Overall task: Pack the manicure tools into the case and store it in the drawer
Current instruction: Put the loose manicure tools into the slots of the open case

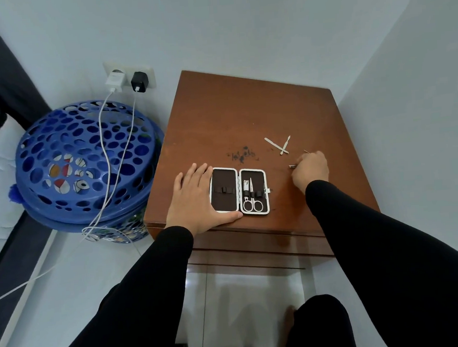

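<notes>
We take the open case [238, 191] as our landmark: a flat, white-rimmed shell with dark lining, lying spread in 2 halves on the front part of the brown wooden nightstand [245, 112]. Its right half already carries the nail clipper [246, 186], a pointed tool and the scissors [252, 204] under elastic loops, their long axes running front to back; the left half's loops are vacant.

Our left hand [197, 200] lies flat and spread against the case's left edge, thumb along its near rim, gripping nothing, merely pinning it.

Our right hand [311, 170], to the right of the case, is curled down on the wood around a thin metal tool [292, 166]; only a shiny tip juts toward the case, so it is probably tweezers, and we cannot tell how firm the pinch is.

2 slim tools [280, 146] lie crossed in a V, behind and right of the case, just beyond the right hand, which is much the nearer. They look smooth and thin, so we judge they will need nails under an edge to lift.
</notes>
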The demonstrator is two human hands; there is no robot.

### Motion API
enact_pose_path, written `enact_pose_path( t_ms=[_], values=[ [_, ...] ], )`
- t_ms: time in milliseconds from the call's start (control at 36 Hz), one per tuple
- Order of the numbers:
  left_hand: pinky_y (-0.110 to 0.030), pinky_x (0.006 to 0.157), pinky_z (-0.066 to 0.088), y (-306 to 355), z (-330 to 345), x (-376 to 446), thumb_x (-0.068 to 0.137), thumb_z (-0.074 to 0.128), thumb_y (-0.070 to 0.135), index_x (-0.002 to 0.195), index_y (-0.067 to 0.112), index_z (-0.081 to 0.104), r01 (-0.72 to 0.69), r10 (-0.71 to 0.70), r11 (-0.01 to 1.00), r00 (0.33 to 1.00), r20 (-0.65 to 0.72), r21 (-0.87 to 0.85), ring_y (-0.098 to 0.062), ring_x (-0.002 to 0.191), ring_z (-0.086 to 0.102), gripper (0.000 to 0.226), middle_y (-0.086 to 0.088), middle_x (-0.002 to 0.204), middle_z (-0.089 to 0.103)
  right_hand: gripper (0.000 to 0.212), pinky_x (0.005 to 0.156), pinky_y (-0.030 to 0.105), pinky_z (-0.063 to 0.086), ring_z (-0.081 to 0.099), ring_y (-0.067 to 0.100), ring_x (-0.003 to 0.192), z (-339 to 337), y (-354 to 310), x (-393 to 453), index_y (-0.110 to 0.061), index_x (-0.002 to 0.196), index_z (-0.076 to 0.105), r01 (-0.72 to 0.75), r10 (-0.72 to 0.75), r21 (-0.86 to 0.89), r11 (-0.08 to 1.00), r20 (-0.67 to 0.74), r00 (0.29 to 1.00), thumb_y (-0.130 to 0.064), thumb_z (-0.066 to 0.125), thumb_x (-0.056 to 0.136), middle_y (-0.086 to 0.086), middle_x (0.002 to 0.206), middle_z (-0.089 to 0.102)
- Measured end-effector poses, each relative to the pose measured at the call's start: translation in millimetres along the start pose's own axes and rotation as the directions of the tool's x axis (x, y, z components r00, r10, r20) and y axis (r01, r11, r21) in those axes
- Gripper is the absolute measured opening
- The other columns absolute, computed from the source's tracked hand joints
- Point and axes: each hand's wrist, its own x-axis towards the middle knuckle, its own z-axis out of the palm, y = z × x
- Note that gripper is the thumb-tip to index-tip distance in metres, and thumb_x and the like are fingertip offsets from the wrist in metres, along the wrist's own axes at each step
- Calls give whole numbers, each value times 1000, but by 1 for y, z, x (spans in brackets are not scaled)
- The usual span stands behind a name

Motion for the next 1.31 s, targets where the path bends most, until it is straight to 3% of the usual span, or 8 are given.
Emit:
enact_pose_path(
  t_ms=[278, 444, 556, 639, 833, 917, 1056, 1306],
  values=[
    [-44, 120, 4, 1, -2, -1, 54, 37, 94, 150, 15, 20, 1, -1, 1000, 1000, 7, 18, -17, 148, 7, 126, 1, 158, 21, 19, 92, 38, 44, 46, 30, 113, 1, 7, -4, -12, 104, 67, 131, -134, -36, 991, -122, 983, -13, 51, 94, 12, 118, 47],
    [-44, 120, 4, 2, -2, -1, 54, 38, 94, 150, 15, 20, 4, -4, 1000, 1000, 11, 18, -17, 148, 7, 126, 1, 158, 21, 15, 81, 32, 47, 58, 24, 84, -7, -9, -8, -11, 104, 54, 282, -265, 310, 908, -98, 959, -13, 43, 95, 12, 103, 61],
    [-44, 120, 4, 1, -2, 0, 54, 39, 93, 149, 14, 22, 6, -6, 1000, 1000, 6, -4, -17, 148, 8, 125, 1, 158, 22, 8, 57, 28, 52, 62, 11, 54, -10, -17, -14, -19, 90, 55, 106, -168, 622, 776, 42, 985, -14, 50, 93, 11, 93, 63],
    [-43, 120, 4, 1, -2, 0, 53, 39, 93, 149, 14, 22, 5, -5, 1000, 1000, 5, 0, -17, 148, 8, 125, 1, 158, 22, 12, 44, 14, 45, 55, 8, 55, -12, -18, -16, -12, 84, 63, -123, -110, 777, 617, 239, 965, -2, 61, 89, 6, 86, 62],
    [-43, 120, 3, 1, -3, 0, 52, 36, 94, 150, 14, 21, 6, -6, 1000, 1000, 13, -3, -17, 148, 7, 127, 1, 158, 21, 13, 63, 15, 57, 58, 10, 75, -15, -13, -21, 6, 98, 67, -363, -100, 812, 457, 453, 886, 6, 60, 88, 4, 86, 61],
    [-43, 120, 4, 1, -2, 0, 52, 36, 95, 150, 14, 21, 7, -7, 1000, 1000, 18, 2, -17, 148, 7, 128, 1, 158, 21, 22, 63, 13, 57, 57, 11, 76, -15, -9, -20, 9, 111, 63, -359, -85, 796, 488, 452, 888, 8, 51, 92, 4, 89, 59],
    [-43, 120, 3, 1, -2, -1, 53, 38, 94, 150, 14, 21, 5, -5, 1000, 1000, 18, -4, -17, 148, 7, 126, 1, 158, 22, 21, 66, 21, 51, 56, 11, 70, -17, -4, -19, -13, 86, 64, -323, -84, 741, 589, 454, 887, 4, 55, 91, 1, 82, 60],
    [-44, 120, 4, 1, -2, 0, 51, 36, 95, 150, 14, 22, 3, -3, 1000, 1000, 15, 4, -18, 148, 8, 128, 1, 158, 23, 27, 70, 19, 48, 59, 11, 75, -20, -5, -15, -14, 76, 60, -172, -211, 733, 659, 399, 892, 12, 59, 83, 2, 86, 67]
  ],
)
